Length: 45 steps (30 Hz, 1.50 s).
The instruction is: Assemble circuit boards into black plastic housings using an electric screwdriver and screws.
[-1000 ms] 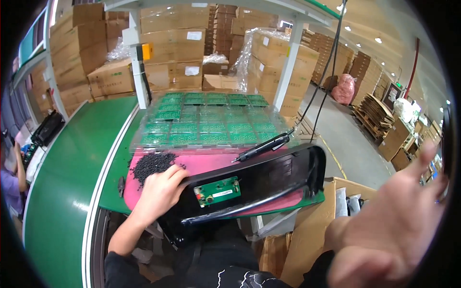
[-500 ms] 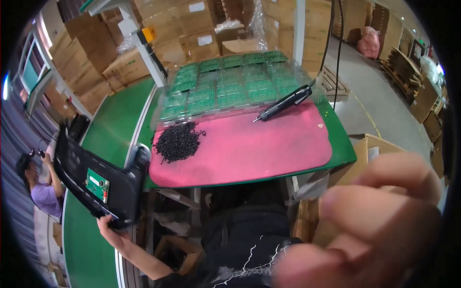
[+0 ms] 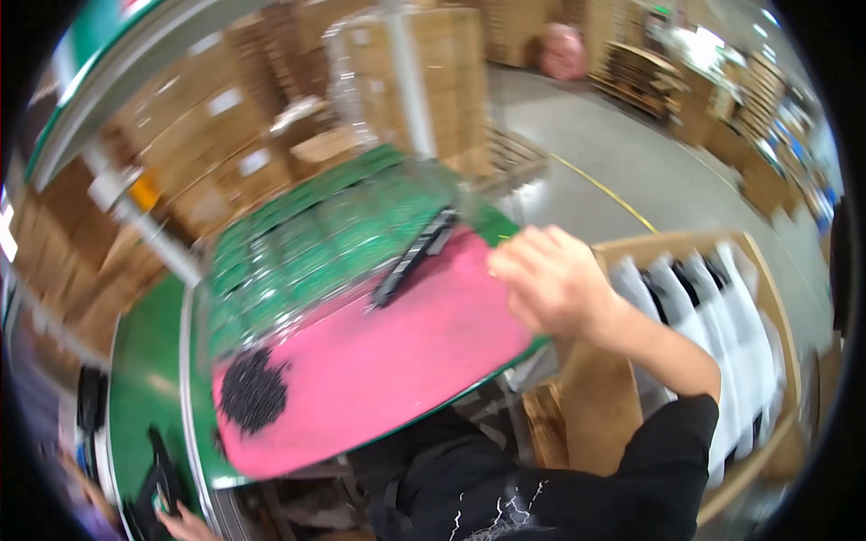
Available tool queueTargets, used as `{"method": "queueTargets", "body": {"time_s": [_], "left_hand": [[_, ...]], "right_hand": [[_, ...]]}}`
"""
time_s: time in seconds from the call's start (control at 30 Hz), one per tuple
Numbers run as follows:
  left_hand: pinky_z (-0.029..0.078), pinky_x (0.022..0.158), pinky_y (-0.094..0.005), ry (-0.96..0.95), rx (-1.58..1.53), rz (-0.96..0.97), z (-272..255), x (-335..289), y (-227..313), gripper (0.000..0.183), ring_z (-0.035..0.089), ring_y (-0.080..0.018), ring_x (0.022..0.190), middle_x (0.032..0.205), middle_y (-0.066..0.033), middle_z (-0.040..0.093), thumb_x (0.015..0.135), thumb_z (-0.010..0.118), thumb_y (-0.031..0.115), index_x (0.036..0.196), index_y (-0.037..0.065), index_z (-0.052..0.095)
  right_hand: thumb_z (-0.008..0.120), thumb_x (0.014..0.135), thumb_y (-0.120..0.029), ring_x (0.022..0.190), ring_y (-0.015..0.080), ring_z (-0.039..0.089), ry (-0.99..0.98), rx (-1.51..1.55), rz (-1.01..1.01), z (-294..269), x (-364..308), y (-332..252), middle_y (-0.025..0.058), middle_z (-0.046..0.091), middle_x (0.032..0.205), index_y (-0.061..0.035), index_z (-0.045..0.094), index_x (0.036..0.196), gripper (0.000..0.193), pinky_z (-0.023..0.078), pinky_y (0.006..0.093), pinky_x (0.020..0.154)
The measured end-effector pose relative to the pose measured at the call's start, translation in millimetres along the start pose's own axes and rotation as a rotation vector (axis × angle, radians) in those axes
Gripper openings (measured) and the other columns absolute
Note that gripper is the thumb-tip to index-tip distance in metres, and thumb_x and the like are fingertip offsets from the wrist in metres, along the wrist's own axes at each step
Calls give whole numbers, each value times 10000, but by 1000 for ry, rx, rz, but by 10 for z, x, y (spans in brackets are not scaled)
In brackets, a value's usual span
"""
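At the lower left edge my left hand [image 3: 187, 525] is on a black plastic housing [image 3: 160, 478], fingers at its edge. That housing lies over the green belt, partly cut off by the view's rim. My right hand [image 3: 552, 281] is raised by the right end of the pink mat [image 3: 397, 370], fingers curled closed; whatever they may hold is hidden. On the mat lie a pile of small black screws or pins [image 3: 254, 389], blurred, and a black electric screwdriver [image 3: 413, 261], its tip toward the mat's middle. Green circuit boards [image 3: 334, 216] in clear plastic trays stand behind.
An open carton [image 3: 767, 298] at the right holds black parts between white foam sheets [image 3: 744, 343]. The green conveyor [image 3: 149, 361] runs along the left. Stacked cartons [image 3: 198, 117] and a metal post [image 3: 413, 90] stand behind the table. Another person's arm [image 3: 86, 482] shows at lower left.
My view has swung right, bringing the foam-filled carton into sight. My right hand has moved away from close to the camera toward the mat's right end. The housing now appears lower, by the rim.
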<state>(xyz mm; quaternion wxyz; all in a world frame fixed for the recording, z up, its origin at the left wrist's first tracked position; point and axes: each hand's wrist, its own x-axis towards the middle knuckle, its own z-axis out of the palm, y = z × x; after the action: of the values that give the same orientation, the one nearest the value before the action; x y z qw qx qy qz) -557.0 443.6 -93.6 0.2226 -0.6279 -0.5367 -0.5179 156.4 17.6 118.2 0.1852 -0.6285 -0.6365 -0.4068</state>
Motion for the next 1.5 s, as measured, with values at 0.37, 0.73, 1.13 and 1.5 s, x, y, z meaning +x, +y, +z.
{"method": "queueTargets", "body": {"time_s": [0.37, 0.73, 1.13, 1.5], "left_hand": [[495, 812, -382, -491, -663, -483, -46, 688, 3583, 287, 597, -277, 938, 1003, -154, 645, 823, 571, 102, 1060, -35, 658], [506, 859, -338, -1356, -1401, 242, -133, -197, 4816, 109, 618, -276, 939, 984, -159, 634, 926, 575, 62, 975, -17, 633], [411, 957, -430, -1395, -1367, 1032, -257, -411, 5152, 388, 539, -333, 1143, 1116, -96, 656, 761, 719, 107, 1133, 50, 626], [403, 948, -432, -1234, -1343, 1063, -303, -556, 5067, 353, 513, -311, 1146, 1093, -55, 624, 748, 725, 156, 1082, 81, 638]], "right_hand": [[565, 856, -367, 1287, 391, 408, -650, -657, 1673, -391, -3371, 1585, 205, 448, 1354, -17, 482, 1306, 577, 397, 554, 1015], [573, 870, -284, 1154, 346, 549, -653, -430, 1373, -655, -2783, 465, 170, 589, 1158, -41, 552, 1201, 411, 497, 466, 928], [674, 747, -142, 1230, 285, 541, -1336, -701, 1476, -941, -2583, 284, 103, 611, 1240, -83, 663, 1121, 379, 490, 475, 956], [623, 817, -80, 946, 316, 630, -586, -1483, 946, -2518, -1180, 8, 128, 645, 1016, -45, 657, 1052, 241, 500, 442, 850]]}}
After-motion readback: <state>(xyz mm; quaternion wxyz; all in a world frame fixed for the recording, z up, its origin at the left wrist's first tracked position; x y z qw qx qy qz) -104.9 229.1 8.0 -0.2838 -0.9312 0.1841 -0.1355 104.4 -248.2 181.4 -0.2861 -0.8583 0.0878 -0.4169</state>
